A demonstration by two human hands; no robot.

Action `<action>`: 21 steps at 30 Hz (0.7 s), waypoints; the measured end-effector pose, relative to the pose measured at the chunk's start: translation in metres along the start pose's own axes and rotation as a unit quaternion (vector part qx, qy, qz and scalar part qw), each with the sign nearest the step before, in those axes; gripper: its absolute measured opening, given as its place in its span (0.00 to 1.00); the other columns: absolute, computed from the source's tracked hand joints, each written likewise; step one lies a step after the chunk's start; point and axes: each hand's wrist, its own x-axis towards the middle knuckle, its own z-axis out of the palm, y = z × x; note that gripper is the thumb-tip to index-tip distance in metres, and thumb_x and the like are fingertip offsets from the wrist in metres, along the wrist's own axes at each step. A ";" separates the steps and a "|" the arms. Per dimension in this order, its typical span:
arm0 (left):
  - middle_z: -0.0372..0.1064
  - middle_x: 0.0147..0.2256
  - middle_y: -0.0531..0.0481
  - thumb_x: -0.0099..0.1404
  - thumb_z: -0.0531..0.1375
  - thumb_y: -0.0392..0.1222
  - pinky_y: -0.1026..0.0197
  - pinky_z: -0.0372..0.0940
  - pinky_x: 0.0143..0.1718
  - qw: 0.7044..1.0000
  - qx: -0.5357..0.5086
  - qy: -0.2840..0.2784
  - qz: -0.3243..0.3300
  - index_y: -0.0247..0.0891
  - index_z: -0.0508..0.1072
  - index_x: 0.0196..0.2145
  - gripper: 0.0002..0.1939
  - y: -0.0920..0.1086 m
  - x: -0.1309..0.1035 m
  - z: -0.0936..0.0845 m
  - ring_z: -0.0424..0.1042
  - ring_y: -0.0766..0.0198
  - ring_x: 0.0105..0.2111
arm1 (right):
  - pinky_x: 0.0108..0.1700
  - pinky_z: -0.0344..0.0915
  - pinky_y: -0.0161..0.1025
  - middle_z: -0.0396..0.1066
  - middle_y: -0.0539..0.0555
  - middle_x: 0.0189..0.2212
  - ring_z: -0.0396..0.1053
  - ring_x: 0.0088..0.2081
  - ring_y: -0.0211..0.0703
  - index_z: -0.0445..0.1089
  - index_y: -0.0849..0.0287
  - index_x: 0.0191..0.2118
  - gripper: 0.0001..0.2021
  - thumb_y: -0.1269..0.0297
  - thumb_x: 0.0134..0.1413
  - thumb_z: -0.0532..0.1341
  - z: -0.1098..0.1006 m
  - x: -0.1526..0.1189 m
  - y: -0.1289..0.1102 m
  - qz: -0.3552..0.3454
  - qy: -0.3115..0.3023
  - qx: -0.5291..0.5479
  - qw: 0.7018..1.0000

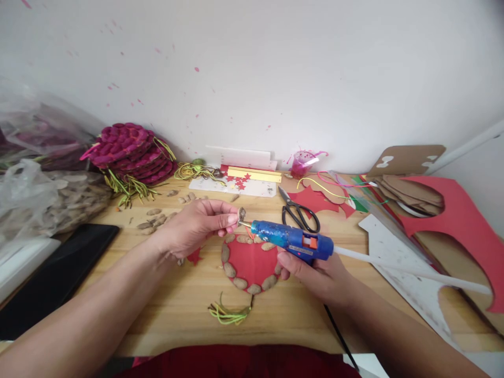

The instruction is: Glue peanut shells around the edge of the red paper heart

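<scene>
Pinched between the thumb and fingers of my left hand (210, 223) is a peanut shell (241, 213). My right hand (315, 273) is wrapped round the handle of a blue hot glue gun (293, 240), and its metal nozzle meets or nearly meets the shell. A long white glue stick (370, 255) sticks out of the gun's back end. Below both hands lies a red disc (252, 262) edged with peanut shells, part of it hidden by the gun and my right hand. A yellow-green tassel (229, 313) hangs from its near edge.
Loose peanuts (151, 223) lie left, near a plastic bag of peanuts (71, 197) and a black tablet-like slab (59, 281). Stacked magenta discs (132, 152) stand behind. Black-handled scissors (297, 212), red paper scraps (315, 199) and a pink-stained cup (302, 164) are beyond the gun. Cardboard (413, 191) lies right.
</scene>
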 end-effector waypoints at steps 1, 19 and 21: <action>0.74 0.22 0.52 0.42 0.81 0.47 0.72 0.62 0.25 1.000 0.000 0.001 0.000 0.35 0.82 0.28 0.20 0.000 0.000 0.000 0.68 0.73 0.22 | 0.27 0.67 0.39 0.73 0.52 0.24 0.72 0.25 0.43 0.72 0.56 0.33 0.11 0.58 0.67 0.61 0.000 0.000 0.000 -0.002 0.001 -0.007 1.000; 0.76 0.21 0.51 0.41 0.81 0.49 0.71 0.63 0.24 0.999 0.032 -0.008 0.008 0.37 0.83 0.28 0.19 0.000 0.001 -0.001 0.69 0.73 0.21 | 0.27 0.68 0.35 0.74 0.52 0.23 0.72 0.25 0.40 0.72 0.57 0.30 0.15 0.59 0.68 0.60 0.000 0.001 -0.002 0.014 0.004 0.034 0.999; 0.76 0.21 0.51 0.41 0.81 0.49 0.71 0.63 0.24 0.999 0.032 -0.008 0.008 0.37 0.83 0.28 0.19 0.000 0.001 -0.001 0.69 0.72 0.22 | 0.28 0.68 0.35 0.74 0.52 0.23 0.72 0.25 0.40 0.73 0.57 0.30 0.14 0.60 0.68 0.60 0.000 0.001 -0.001 0.007 0.002 0.032 0.999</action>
